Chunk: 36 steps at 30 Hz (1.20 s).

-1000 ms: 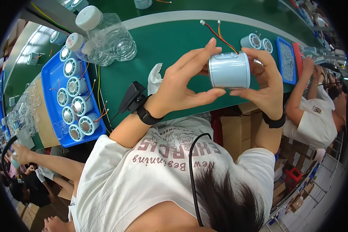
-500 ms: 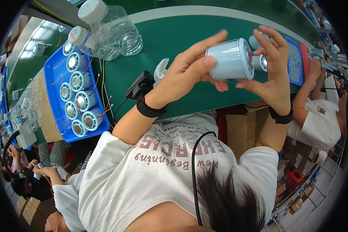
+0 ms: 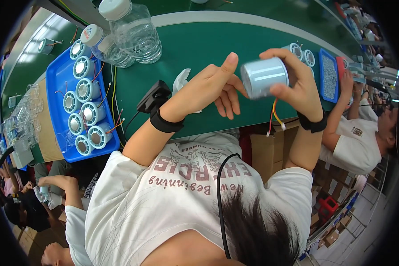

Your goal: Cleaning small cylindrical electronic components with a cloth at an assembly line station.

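My right hand (image 3: 302, 91) grips a pale blue motor (image 3: 266, 76), a short cylinder held on its side above the green table. Red, yellow and dark wires (image 3: 275, 116) with small white plugs hang below it. The cylinder is slightly blurred, and its end faces cannot be made out. Just left of it is my left hand (image 3: 210, 88), thumb raised and fingers spread, with nothing in it. Its fingertips come close to the motor's left end; whether they touch, I cannot tell. A crumpled white tissue (image 3: 181, 80) lies behind my left wrist.
At left, a blue tray (image 3: 57, 104) holds several similar motors. Two clear plastic bottles (image 3: 139, 37) stand beside it. More motors (image 3: 295, 51) sit beyond my right hand, near a blue bin (image 3: 328, 75) of small pale pieces. A co-worker's arm (image 3: 341, 99) is at right.
My left hand has let go of the motor and drawn left, fingers opening. The right hand has closed around the motor, and its wires now hang in view.
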Motion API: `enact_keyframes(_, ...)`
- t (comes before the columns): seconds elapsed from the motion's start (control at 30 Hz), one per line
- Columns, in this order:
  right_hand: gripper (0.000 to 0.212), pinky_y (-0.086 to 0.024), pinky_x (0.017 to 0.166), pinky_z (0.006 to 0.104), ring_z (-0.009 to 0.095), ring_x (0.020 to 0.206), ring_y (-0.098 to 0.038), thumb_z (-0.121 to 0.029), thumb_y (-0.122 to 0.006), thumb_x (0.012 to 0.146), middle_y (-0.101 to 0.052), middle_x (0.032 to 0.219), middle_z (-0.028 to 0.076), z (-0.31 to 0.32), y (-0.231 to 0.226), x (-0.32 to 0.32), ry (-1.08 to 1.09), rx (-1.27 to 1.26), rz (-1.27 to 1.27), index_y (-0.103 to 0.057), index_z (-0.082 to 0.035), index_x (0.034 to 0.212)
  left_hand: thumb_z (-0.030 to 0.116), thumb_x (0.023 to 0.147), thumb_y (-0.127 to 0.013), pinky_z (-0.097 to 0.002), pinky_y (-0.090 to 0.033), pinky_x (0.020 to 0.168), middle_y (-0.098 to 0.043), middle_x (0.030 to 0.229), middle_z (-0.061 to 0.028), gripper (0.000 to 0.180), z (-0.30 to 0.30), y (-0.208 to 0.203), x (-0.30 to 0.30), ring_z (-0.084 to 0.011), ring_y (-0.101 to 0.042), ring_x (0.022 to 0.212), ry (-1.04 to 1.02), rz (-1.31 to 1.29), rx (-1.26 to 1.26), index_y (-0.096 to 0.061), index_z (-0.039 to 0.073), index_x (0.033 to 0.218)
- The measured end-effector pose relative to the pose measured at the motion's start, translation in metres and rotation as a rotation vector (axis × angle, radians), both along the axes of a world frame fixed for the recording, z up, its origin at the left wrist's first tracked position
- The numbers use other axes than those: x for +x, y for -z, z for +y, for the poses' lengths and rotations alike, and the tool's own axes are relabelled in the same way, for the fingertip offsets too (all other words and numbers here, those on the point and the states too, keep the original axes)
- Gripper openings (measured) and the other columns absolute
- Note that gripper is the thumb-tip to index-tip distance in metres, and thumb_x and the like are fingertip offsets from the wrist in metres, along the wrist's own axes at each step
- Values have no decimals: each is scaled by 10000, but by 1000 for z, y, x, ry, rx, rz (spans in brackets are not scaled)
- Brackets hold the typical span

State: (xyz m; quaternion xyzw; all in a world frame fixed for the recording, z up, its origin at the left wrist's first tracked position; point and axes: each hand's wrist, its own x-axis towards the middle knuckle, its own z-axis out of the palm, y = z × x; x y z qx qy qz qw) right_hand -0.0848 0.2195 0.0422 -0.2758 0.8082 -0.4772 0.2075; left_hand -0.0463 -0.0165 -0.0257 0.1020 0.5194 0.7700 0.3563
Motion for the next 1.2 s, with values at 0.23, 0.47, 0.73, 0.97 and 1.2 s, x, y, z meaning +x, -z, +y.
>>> enact_keyframes(0.23,623,-440,886,382,246,994,-566,-347,-842,675,-592,1027,41,63,42,-77,194,682,750,-609,-147,1217,545,1030,-279,-251,-542,601,-691,769,-121,708,10,4,-1,-184,-679,665,-162,115,-172,-626,-54,1179)
enact_keyframes(0.47,643,-429,919,432,326,1043,-552,-343,-819,697,-581,1134,74,57,54,-86,101,909,660,-588,-164,1269,425,1024,-429,-253,-530,588,-687,790,-102,515,11,16,-2,-155,-671,678,-310,147,-129,-641,-27,1148)
enact_keyframes(0.73,823,-386,1065,456,382,1290,-441,-205,-798,728,-475,1386,194,-13,37,-178,-2,354,780,-419,-254,1456,294,1020,-483,-243,-535,652,-689,852,-91,385,8,12,-3,-140,-669,747,-282,231,-211,-611,-9,1220)
enact_keyframes(0.97,751,-444,1031,423,365,1264,-487,-165,-765,753,-452,1383,177,-62,108,-237,55,461,512,-441,-320,1412,238,997,-540,-240,-542,637,-682,931,-112,370,20,26,-6,-162,-688,763,-215,275,-190,-568,-9,1270)
enact_keyframes(1.2,663,-507,822,353,285,954,-629,-290,-838,695,-632,1037,135,-72,27,-137,130,306,462,-558,-151,1280,114,911,-653,-285,-577,651,-615,1162,-172,552,25,19,2,-189,-695,774,-758,133,98,-423,28,1405)
